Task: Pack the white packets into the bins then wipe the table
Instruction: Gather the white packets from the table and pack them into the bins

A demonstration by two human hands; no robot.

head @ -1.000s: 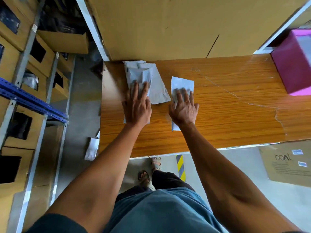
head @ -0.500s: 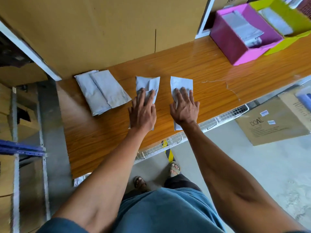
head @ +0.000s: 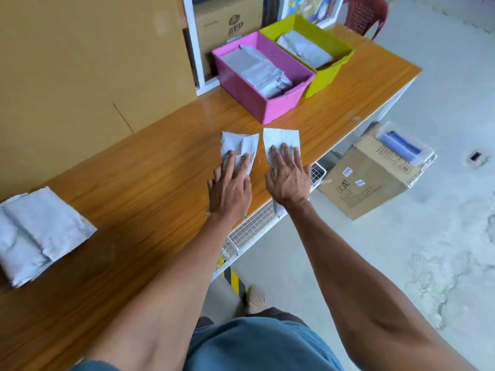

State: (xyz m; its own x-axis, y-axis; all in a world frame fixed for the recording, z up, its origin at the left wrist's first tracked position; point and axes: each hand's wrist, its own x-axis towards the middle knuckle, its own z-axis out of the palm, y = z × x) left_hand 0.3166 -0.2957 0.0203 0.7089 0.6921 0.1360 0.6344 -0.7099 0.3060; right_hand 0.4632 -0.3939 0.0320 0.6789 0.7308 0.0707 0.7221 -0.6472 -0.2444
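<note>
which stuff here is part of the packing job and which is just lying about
Part of the job:
- packet under the left hand
- packet under the right hand
- packets at the table's left end
- pink bin
- green bin
- table

Just lying about:
- cardboard box on the floor
- red chair

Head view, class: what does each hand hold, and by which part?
Neither hand grips anything. The left hand presses flat on one white packet's near end; the right hand presses likewise on another packet.
</note>
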